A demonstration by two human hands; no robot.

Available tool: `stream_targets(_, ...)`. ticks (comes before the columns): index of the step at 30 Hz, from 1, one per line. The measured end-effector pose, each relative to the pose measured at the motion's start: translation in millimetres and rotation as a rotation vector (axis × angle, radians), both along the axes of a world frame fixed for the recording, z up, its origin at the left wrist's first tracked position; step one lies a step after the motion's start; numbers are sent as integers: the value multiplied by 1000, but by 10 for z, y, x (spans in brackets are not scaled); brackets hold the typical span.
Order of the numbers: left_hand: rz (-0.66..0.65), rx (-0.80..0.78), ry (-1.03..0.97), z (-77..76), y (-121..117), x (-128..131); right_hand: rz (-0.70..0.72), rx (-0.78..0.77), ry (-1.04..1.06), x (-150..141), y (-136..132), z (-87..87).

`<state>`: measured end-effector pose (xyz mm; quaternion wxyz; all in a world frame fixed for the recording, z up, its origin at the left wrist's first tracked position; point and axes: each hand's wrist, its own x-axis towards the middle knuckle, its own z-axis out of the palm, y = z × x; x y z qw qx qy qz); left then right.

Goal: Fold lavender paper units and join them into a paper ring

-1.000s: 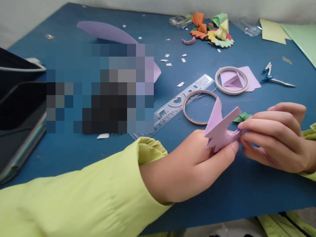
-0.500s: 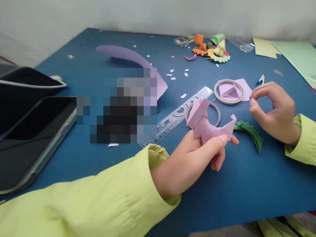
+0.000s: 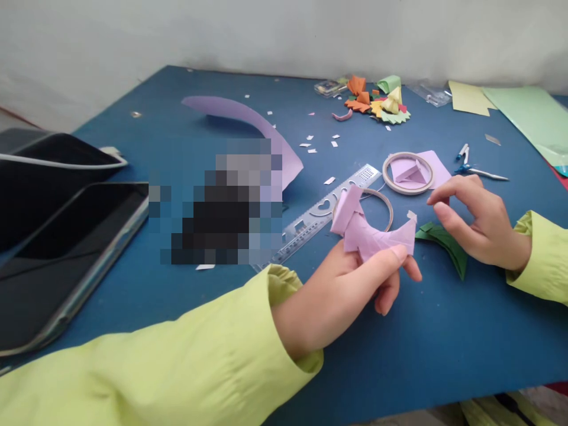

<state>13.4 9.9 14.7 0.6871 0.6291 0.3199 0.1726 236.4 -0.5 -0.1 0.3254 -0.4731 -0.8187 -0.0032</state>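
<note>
My left hand (image 3: 341, 296) pinches a folded lilac paper piece (image 3: 377, 234) between its thumb and fingers, with the curved side facing up. A small whitish bit of tape (image 3: 412, 218) sticks up from the right tip of this paper. To the right, my right hand (image 3: 483, 219) hovers with thumb and forefinger slightly apart and nothing visible between them. Under its fingertips, a dark green folded-paper crescent (image 3: 448, 248) lies on the table. Behind the lilac piece is a roll of tape (image 3: 386, 207); a second tape roll (image 3: 385, 177) rests on lilac paper (image 3: 439, 168).
A clear ruler (image 3: 319, 207) slants across the blue table (image 3: 399, 367). A drawing compass (image 3: 483, 172) lies behind my right hand. Colourful folded-paper pieces (image 3: 377, 103) and green sheets (image 3: 523, 118) are at the back. A curled purple strip (image 3: 248, 115), a dark tablet-like device (image 3: 66, 254) and a blurred patch are left.
My right hand has moved left, closer to the lilac paper's tip, and its thumb and forefinger point at it. The compass now shows more fully. My left hand keeps its hold.
</note>
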Motion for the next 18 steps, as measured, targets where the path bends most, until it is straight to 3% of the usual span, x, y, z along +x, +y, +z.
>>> stream_targets(5, -35, 7, 8, -5, -1, 1, 236, -12, -13, -31, -52, 19)
stream_targets(7, -40, 5, 11, -6, 0, 2, 267, 13, -31, -43, -59, 15)
stream_targets(13, -56, -10, 3, -12, 1, 8, 280, 136, -59, -57, -56, 10)
stream_targets(18, -37, -7, -8, -30, -15, 12, 151, 169, -3, -69, -56, -2)
